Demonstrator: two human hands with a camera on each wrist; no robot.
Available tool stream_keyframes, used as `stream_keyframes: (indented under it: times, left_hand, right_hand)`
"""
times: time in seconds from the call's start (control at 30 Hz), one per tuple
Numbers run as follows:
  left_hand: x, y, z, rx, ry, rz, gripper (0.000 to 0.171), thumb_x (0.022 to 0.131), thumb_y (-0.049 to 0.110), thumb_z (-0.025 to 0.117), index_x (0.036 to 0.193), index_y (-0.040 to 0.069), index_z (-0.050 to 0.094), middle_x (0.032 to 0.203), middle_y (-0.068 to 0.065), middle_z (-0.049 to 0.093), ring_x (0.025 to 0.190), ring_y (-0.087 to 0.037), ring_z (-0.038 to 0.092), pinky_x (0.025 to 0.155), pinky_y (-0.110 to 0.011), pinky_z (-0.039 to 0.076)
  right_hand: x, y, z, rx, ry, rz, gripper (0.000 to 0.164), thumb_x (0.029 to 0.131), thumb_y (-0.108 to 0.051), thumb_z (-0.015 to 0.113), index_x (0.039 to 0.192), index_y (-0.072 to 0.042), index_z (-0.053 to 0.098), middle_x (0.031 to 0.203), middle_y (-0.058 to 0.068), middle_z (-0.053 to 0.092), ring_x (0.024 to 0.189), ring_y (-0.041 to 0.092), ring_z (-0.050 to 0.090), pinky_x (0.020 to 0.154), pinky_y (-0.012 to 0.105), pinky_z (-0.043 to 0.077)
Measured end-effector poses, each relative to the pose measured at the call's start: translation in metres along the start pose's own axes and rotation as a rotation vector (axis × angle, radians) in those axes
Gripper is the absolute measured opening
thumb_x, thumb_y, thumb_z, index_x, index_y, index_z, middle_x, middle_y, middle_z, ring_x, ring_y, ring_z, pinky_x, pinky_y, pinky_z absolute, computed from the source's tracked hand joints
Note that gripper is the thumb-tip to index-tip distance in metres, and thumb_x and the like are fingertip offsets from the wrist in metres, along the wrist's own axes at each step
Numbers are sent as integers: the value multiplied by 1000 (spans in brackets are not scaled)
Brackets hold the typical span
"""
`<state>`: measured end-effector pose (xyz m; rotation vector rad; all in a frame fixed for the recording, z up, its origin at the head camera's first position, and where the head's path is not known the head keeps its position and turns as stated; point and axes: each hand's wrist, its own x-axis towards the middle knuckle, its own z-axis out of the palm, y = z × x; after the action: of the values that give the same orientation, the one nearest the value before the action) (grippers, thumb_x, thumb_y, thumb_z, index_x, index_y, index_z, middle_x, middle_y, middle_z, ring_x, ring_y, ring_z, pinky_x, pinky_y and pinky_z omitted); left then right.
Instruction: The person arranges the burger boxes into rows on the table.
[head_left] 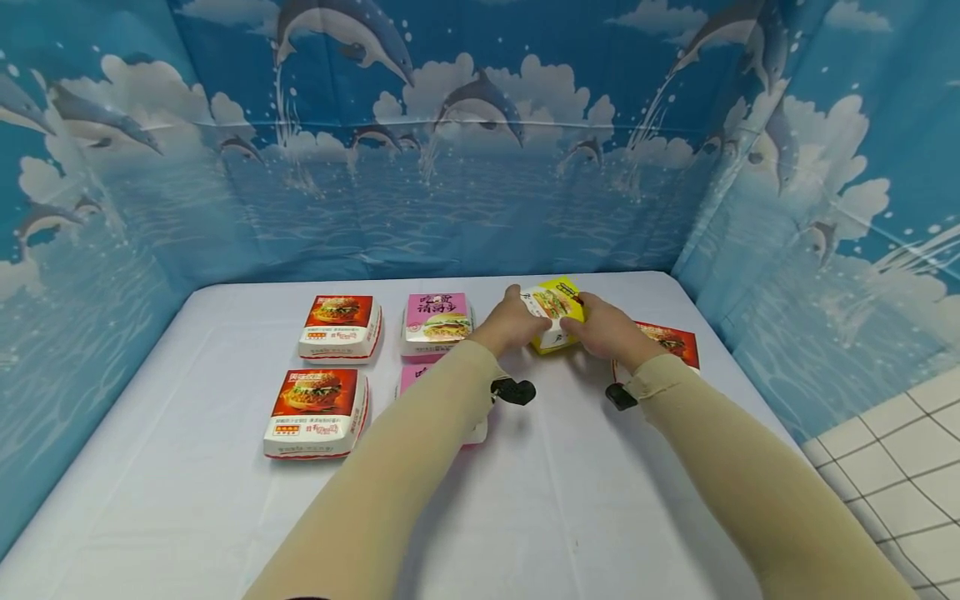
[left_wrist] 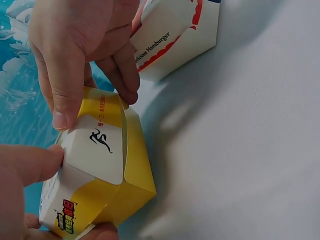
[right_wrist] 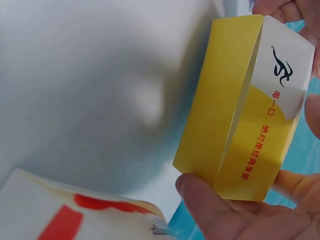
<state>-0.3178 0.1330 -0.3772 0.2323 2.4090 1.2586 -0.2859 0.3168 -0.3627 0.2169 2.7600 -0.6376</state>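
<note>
Both hands hold a yellow and white burger box (head_left: 557,308) near the back edge of the table, one from each side. My left hand (head_left: 512,323) grips its left side, and my right hand (head_left: 609,330) grips the right side. Both thumbs lie on the near side, the one printed with a black running figure (left_wrist: 101,141). In the right wrist view the box (right_wrist: 240,110) appears tilted, with a shadow on the cloth beside it. Partly behind the right wrist lies a red and white burger box (head_left: 675,343).
On the left lie two red and white burger boxes, a back one (head_left: 341,329) and a front one (head_left: 317,414). Beside them is a pink burger box (head_left: 437,323); another pink box (head_left: 411,377) is partly hidden by the left arm. A dolphin-print curtain (head_left: 480,208) surrounds the white-covered table (head_left: 150,500).
</note>
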Motion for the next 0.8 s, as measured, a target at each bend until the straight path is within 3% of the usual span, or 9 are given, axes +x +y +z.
stream_keyframes:
  times: [0.3, 0.5, 0.8]
  left_hand:
    - [-12, 0, -6, -23, 48, 15, 95, 100, 34, 70, 170, 13, 9, 160, -18, 45, 141, -30, 52, 120, -46, 43]
    - [-18, 2, -3, 75, 88, 39, 87, 100, 32, 70, 167, 8, 19, 157, -21, 47, 138, -31, 53, 119, -45, 44]
    - [-25, -1, -6, 175, 70, -11, 83, 102, 35, 67, 166, 7, 23, 156, -22, 46, 137, -31, 53, 121, -44, 42]
  right_hand:
    - [-6, -11, 0, 28, 14, -28, 85, 108, -48, 52, 170, -9, 9, 173, 23, 22, 153, 44, 33, 126, 64, 28]
    - [-7, -14, 4, 17, 7, -34, 85, 108, -49, 52, 170, -9, 10, 173, 23, 22, 153, 45, 32, 126, 64, 27]
    - [-5, -12, 13, -5, -17, -80, 86, 108, -52, 51, 169, -6, 12, 172, 25, 23, 156, 46, 30, 127, 64, 25]
